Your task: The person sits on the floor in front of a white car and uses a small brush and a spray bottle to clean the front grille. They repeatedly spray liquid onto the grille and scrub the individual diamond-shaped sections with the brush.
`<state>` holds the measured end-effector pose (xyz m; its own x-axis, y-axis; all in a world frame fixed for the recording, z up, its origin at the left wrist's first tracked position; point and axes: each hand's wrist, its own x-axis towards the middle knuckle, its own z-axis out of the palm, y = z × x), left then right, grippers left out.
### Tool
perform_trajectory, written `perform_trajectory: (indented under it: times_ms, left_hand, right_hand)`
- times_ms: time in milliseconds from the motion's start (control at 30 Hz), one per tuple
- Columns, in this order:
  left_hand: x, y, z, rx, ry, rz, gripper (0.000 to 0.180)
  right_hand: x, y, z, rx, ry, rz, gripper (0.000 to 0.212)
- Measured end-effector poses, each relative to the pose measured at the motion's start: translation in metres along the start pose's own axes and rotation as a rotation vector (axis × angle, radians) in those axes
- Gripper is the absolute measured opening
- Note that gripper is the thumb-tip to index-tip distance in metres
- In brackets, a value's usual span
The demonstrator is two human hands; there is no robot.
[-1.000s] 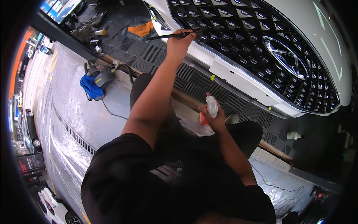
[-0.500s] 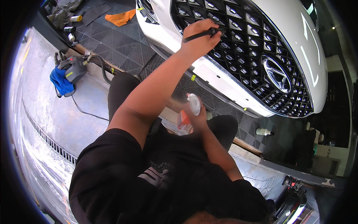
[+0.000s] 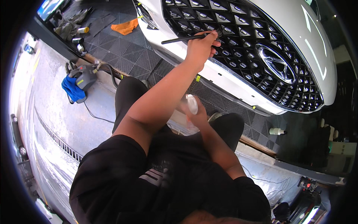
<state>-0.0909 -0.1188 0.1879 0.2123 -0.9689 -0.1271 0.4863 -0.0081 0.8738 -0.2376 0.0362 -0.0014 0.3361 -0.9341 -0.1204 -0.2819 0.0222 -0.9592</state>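
My left hand (image 3: 202,48) reaches up to the car's black grille (image 3: 238,41), its fingers pinched round a slim black detailing brush (image 3: 179,39). The handle points out to the left. Dark bristles touch or nearly touch the mesh near the grille's lower left part. Lower down, close to my knees, my right hand (image 3: 197,115) grips a spray bottle with a whitish trigger head (image 3: 192,104). My left forearm partly hides that bottle, and its body is hard to make out. A chrome oval emblem (image 3: 276,64) sits in the grille, right of the brush.
The white bumper (image 3: 231,84) runs below the grille, with yellow tape tabs along its lower edge. An orange cloth (image 3: 125,27) lies on dark floor tiles. A grey machine (image 3: 85,77) with a blue cloth and hose stands left. A white bottle (image 3: 276,131) lies right.
The brush has swung to show its handle stretched out left, its tip still at the grille. My left hand sits slightly lower in view. The whole scene has shifted a little.
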Motion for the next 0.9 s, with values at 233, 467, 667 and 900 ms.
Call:
perform_trajectory:
  times_ms: [233,467,667,900]
  left_hand:
    - [0.010,0.010,0.026,-0.444,0.117,-0.127,0.023]
    - [0.022,0.007,0.018,-0.421,0.110,-0.089,0.018]
    - [0.032,0.013,0.016,-0.457,0.061,-0.067,0.020]
    - [0.030,-0.001,0.023,-0.024,0.100,0.094,0.018]
  right_hand:
    - [-0.005,-0.030,0.001,-0.095,-0.061,-0.173,0.054]
    - [-0.016,-0.040,-0.019,-0.003,-0.121,-0.063,0.055]
    - [-0.020,-0.055,-0.034,-0.049,-0.089,-0.098,0.055]
    - [-0.028,-0.055,-0.038,-0.057,-0.075,-0.131,0.054]
